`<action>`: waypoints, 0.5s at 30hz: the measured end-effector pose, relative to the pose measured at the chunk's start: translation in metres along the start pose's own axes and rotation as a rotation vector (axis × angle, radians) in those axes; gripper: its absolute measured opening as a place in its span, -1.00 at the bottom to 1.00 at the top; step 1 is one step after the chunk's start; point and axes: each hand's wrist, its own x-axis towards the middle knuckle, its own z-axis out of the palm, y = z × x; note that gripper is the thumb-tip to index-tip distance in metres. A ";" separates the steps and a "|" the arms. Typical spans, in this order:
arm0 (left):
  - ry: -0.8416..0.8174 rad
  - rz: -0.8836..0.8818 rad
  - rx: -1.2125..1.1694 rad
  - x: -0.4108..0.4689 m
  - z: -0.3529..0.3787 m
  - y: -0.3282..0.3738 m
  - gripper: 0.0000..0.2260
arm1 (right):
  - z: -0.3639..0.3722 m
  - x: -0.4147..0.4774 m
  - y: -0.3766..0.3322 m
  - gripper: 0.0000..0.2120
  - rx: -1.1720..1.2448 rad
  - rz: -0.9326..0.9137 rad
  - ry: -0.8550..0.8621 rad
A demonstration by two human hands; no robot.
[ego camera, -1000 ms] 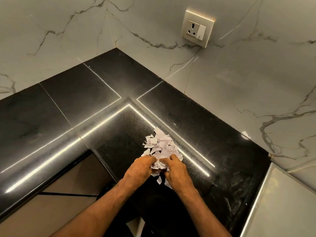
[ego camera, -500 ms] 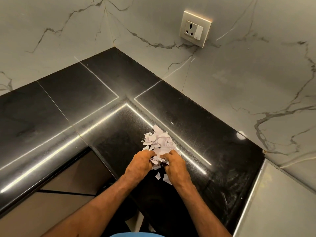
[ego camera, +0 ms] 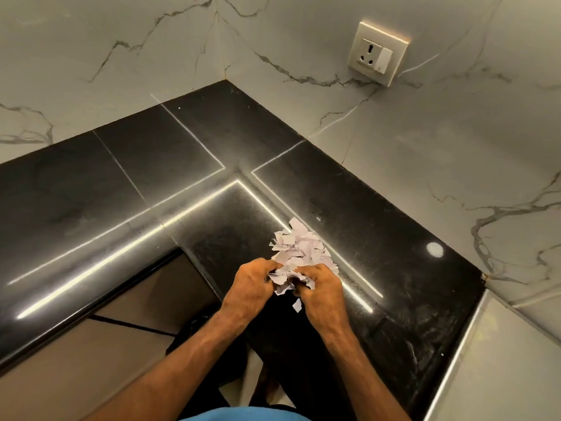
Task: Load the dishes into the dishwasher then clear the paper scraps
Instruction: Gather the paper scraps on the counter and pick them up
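Note:
A heap of white paper scraps [ego camera: 299, 247] lies on the black stone counter [ego camera: 188, 153], near its front edge. My left hand [ego camera: 250, 285] and my right hand [ego camera: 321, 291] sit side by side at the near side of the heap, fingers curled round bunches of scraps. One small loose scrap [ego camera: 297, 305] shows just below, between my two hands. No dishes or dishwasher are in view.
The L-shaped counter runs into a corner of marble-patterned walls. A wall socket [ego camera: 376, 53] sits on the right wall. A pale panel with a metal edge [ego camera: 473, 338] adjoins the counter on the right. Tiled floor [ego camera: 76, 360] shows below left.
Both hands have drawn the scraps a little closer to the counter's front edge and tightened on them. A small scrap has dropped free between the hands. My view has shifted slightly.

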 end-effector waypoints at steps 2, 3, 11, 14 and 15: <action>0.030 -0.030 -0.001 -0.009 -0.011 -0.012 -0.68 | 0.014 -0.002 -0.008 -0.73 -0.025 -0.014 -0.041; 0.046 -0.048 -0.001 -0.014 -0.018 -0.020 -0.67 | 0.022 -0.004 -0.014 -0.74 -0.038 -0.032 -0.063; 0.153 -0.194 0.004 -0.067 -0.073 -0.088 -0.72 | 0.103 -0.023 -0.055 -0.76 -0.060 -0.128 -0.263; 0.145 -0.264 0.007 -0.090 -0.087 -0.112 -0.71 | 0.132 -0.039 -0.062 -0.80 -0.086 -0.146 -0.326; 0.140 -0.295 0.014 -0.099 -0.091 -0.122 -0.70 | 0.144 -0.045 -0.065 -0.81 -0.106 -0.148 -0.348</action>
